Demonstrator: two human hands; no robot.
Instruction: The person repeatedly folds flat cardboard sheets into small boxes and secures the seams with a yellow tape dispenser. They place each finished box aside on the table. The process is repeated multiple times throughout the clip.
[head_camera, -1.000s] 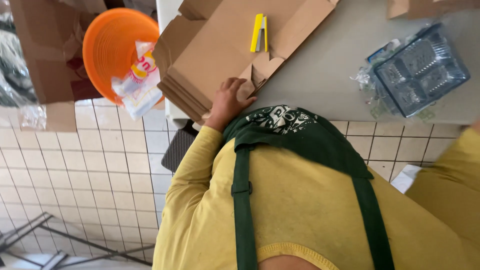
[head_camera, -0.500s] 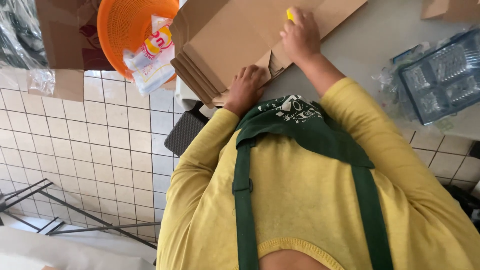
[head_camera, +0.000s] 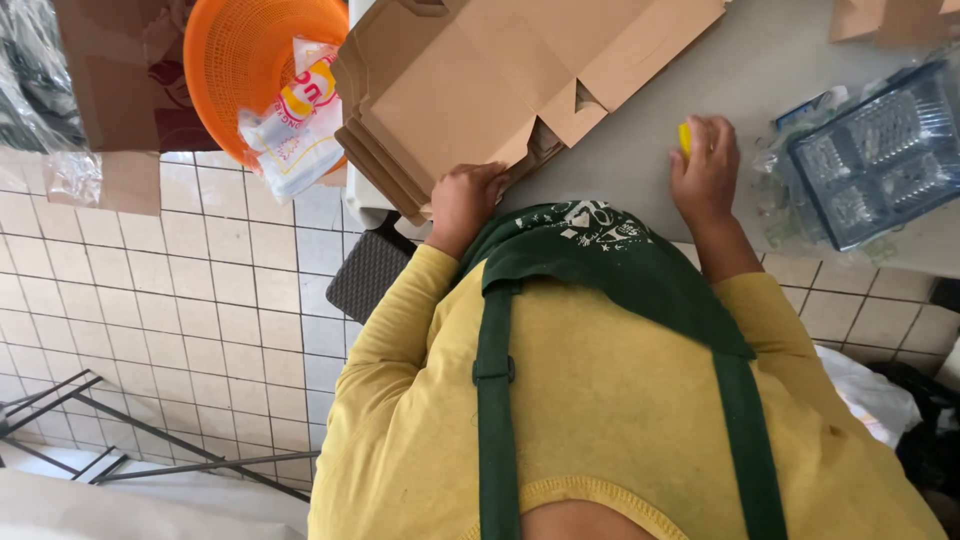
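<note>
While the left hand (head_camera: 465, 200) presses the stacked flat cardboard (head_camera: 480, 90) at the bench (head_camera: 640, 130) edge, the right hand (head_camera: 705, 170) has carried the yellow cutter (head_camera: 685, 137) off it, fingers closed around it.

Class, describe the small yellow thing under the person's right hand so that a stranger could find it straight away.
Start at the grey table, between the stack of flat brown cardboard sheets and the clear blue plastic tray. There the right hand covers a small yellow object. It is the only bright yellow thing on the tabletop.
</note>
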